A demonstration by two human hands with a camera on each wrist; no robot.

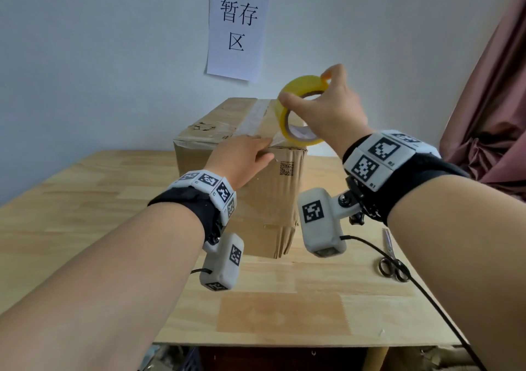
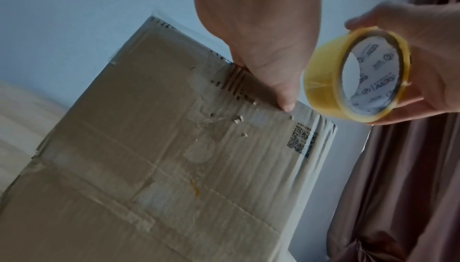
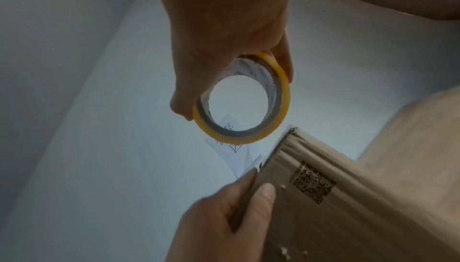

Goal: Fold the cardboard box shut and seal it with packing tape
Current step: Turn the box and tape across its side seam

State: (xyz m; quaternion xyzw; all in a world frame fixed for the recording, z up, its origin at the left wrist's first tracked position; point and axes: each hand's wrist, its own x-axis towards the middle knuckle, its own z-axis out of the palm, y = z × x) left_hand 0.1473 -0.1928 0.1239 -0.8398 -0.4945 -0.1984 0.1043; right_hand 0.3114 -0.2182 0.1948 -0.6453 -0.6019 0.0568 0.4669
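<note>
A brown cardboard box (image 1: 270, 200) stands on the wooden table (image 1: 113, 200), flaps folded down, with an old pale tape strip (image 1: 256, 114) along its top. My left hand (image 1: 266, 150) lies over the box's near top edge, fingers flat on top and thumb (image 2: 286, 105) down on the front face. It presses down the end of a clear tape strip (image 1: 277, 140). Above the box's near right corner, my right hand (image 1: 307, 87) grips the yellow packing tape roll (image 1: 284, 123) by its rim. The strip runs taut from that roll (image 3: 248, 138) to my left fingers.
Scissors (image 1: 391, 259) lie on the table to the right of the box, beside a black cable. A paper sign (image 1: 237, 31) hangs on the wall behind. A pink curtain (image 1: 489, 100) fills the right side. The table's front edge is close to me.
</note>
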